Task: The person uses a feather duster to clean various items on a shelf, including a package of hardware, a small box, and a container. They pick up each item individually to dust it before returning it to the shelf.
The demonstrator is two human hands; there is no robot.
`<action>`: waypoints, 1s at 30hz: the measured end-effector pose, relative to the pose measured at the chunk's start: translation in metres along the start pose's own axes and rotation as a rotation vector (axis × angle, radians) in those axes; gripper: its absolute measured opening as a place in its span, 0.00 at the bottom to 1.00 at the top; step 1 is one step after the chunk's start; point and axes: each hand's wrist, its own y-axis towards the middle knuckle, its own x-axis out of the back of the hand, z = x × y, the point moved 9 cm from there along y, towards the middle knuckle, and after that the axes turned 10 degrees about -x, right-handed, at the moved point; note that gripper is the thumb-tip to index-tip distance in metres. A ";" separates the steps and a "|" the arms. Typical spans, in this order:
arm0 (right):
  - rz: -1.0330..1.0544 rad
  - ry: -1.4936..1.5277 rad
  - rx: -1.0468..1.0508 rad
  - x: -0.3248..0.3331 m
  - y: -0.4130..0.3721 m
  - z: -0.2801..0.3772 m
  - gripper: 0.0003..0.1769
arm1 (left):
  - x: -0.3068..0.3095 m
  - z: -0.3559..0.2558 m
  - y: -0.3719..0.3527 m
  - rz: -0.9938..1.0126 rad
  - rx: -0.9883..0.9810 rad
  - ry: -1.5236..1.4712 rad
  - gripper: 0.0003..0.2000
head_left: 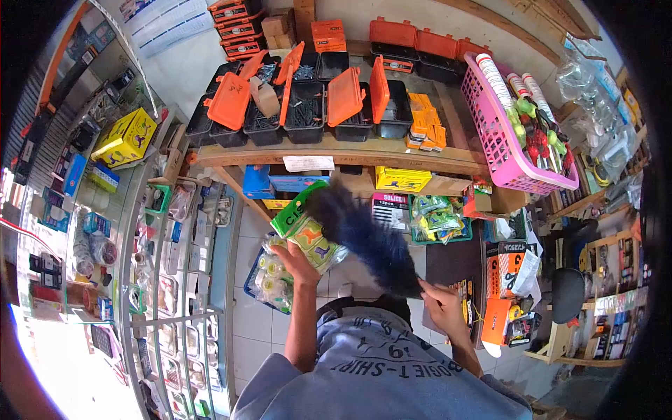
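My left hand (299,262) grips a clear plastic package (312,238) with a green header card, holding it up in front of me. In my right hand (442,302) is the handle end of a dark blue feather duster (374,245). The duster's fluffy head reaches up and left and overlaps the right side of the package. Below my left hand, a blue basket (253,285) on the tiled floor holds several clear-wrapped packs.
Ahead, a wooden shelf (336,150) carries black boxes with orange lids (229,100). A pink basket (483,105) of tubes and tools juts out at its right end. Glass shelving (129,266) stands at left; an orange carton (505,269) stacks at right.
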 end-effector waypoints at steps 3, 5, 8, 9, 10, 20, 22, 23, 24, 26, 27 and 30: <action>0.017 -0.028 0.052 -0.004 -0.002 0.001 0.19 | 0.004 -0.002 -0.001 -0.093 -0.004 0.036 0.48; -0.044 0.005 0.025 -0.003 0.001 -0.007 0.19 | 0.002 0.000 0.000 -0.010 0.004 0.022 0.49; -0.033 0.009 0.024 0.000 0.000 -0.009 0.18 | 0.000 -0.001 -0.005 -0.082 0.034 0.037 0.49; 0.034 -0.018 0.045 -0.004 -0.001 -0.007 0.18 | -0.004 -0.003 -0.005 -0.082 0.033 0.037 0.49; 0.032 -0.018 0.045 -0.004 -0.001 -0.006 0.18 | -0.004 -0.004 -0.006 -0.133 0.024 0.038 0.49; 0.037 0.044 0.011 -0.005 0.000 -0.005 0.18 | 0.003 -0.002 -0.004 -0.091 0.002 0.122 0.49; -0.007 0.046 -0.026 -0.003 0.001 -0.010 0.18 | 0.002 0.000 -0.005 -0.091 0.015 0.063 0.48; -0.009 0.051 0.035 -0.004 0.001 -0.011 0.19 | 0.001 0.001 -0.006 -0.090 0.027 0.002 0.48; -0.012 0.055 0.098 -0.004 0.001 -0.009 0.20 | 0.011 0.007 -0.002 -0.092 0.025 0.000 0.48; 0.000 0.033 0.139 -0.005 0.000 -0.004 0.20 | 0.043 0.006 0.009 -0.216 -0.081 0.183 0.47; 0.011 0.011 0.176 -0.006 -0.002 0.000 0.20 | 0.044 0.008 0.006 -0.214 -0.080 0.185 0.47; -0.087 0.048 0.072 0.000 0.001 -0.002 0.20 | 0.006 0.007 -0.002 0.014 -0.004 -0.035 0.46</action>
